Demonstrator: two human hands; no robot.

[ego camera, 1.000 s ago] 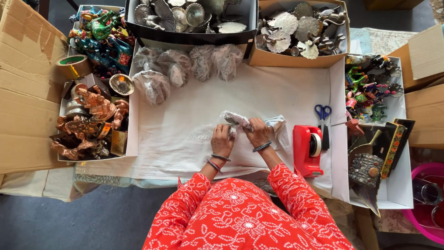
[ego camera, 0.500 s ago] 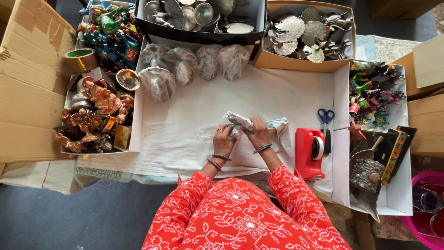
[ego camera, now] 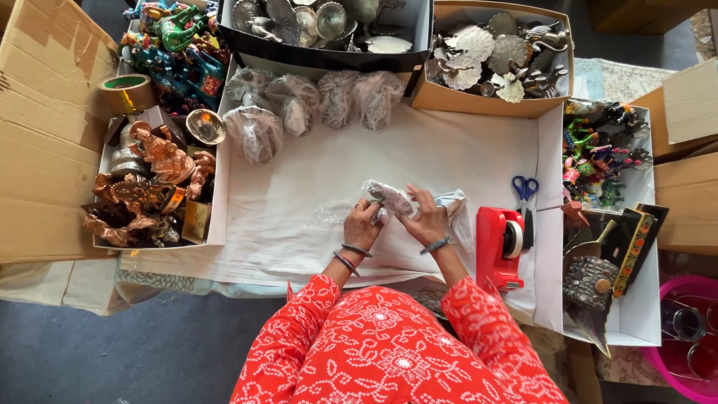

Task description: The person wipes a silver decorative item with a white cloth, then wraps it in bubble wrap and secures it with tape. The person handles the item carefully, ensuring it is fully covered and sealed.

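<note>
My left hand and my right hand both grip a small item wrapped in clear bubble wrap, held just above the white cloth at the middle. A loose piece of clear plastic lies under my right hand. Several wrapped bundles sit in a row at the far side of the cloth. What is inside the wrap cannot be made out.
A red tape dispenser and blue scissors lie to the right. Boxes of silver metal pieces, copper figurines and colourful figurines ring the cloth. A tape roll rests at the left, a pink tub at the lower right.
Both hands stay on the wrapped item and keep working the bubble wrap around it; the view has shifted slightly.
</note>
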